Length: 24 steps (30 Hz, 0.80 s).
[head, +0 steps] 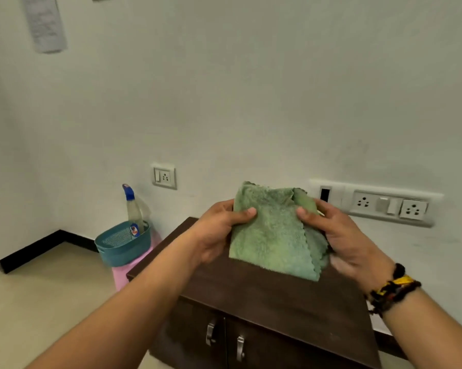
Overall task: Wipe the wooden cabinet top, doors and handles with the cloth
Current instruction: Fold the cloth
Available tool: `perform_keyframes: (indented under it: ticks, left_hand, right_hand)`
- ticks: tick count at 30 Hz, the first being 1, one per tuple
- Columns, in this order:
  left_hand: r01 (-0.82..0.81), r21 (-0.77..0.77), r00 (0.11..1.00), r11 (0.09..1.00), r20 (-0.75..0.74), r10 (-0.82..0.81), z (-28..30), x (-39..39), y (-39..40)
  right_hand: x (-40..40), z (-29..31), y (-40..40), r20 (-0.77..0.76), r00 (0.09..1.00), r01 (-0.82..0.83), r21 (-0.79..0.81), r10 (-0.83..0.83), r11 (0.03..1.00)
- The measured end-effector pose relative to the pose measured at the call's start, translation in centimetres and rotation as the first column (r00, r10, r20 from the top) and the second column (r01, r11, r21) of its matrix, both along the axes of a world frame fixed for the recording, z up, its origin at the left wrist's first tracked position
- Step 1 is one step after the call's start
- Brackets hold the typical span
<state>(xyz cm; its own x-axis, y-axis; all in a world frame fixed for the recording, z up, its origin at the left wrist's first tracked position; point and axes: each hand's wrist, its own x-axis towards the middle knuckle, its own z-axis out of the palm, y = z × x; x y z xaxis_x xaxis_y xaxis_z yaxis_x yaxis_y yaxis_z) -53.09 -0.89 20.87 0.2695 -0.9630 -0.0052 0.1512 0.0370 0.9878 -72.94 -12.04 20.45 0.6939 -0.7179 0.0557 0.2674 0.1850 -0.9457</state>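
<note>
A folded green cloth hangs in the air above the dark wooden cabinet top. My left hand grips the cloth's left edge, thumb on the front. My right hand grips its right edge, where the layers bunch up. Below the top, two cabinet doors show, each with a metal handle. The cloth does not touch the cabinet.
A teal basket with a spray bottle in it sits on a pink stool left of the cabinet. Wall sockets run behind the cabinet, and a single socket sits farther left. Tiled floor lies to the left.
</note>
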Motion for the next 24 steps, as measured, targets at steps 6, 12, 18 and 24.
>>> perform_keyframes:
  ticks: [6, 12, 18, 24]
  left_hand:
    - [-0.006, 0.049, 0.957, 0.999, 0.291, -0.009, 3.7, -4.1, 0.6]
    - [-0.088, 0.085, 0.907, 0.992, 0.420, 0.045, 4.5, -5.7, 0.4]
    - [0.072, 0.269, 0.983, 0.960, 0.144, -0.114, 0.5, -1.7, 1.8]
    - [0.150, -0.138, 0.988, 0.979, 0.052, -0.144, 6.2, 3.9, 1.6]
  right_hand:
    - [-3.1, -1.9, 2.0, 0.061, 0.997, -0.064, 0.236, 0.051, 0.970]
    - [-5.4, -2.0, 2.7, 0.152, 0.977, -0.189, 0.283, 0.151, 0.940]
    - [-2.4, -4.4, 2.0, 0.010, 0.988, -0.153, 0.265, 0.156, 0.952]
    - [1.4, 3.0, 0.6, 0.197, 0.979, -0.030, -0.055, 0.041, 0.998]
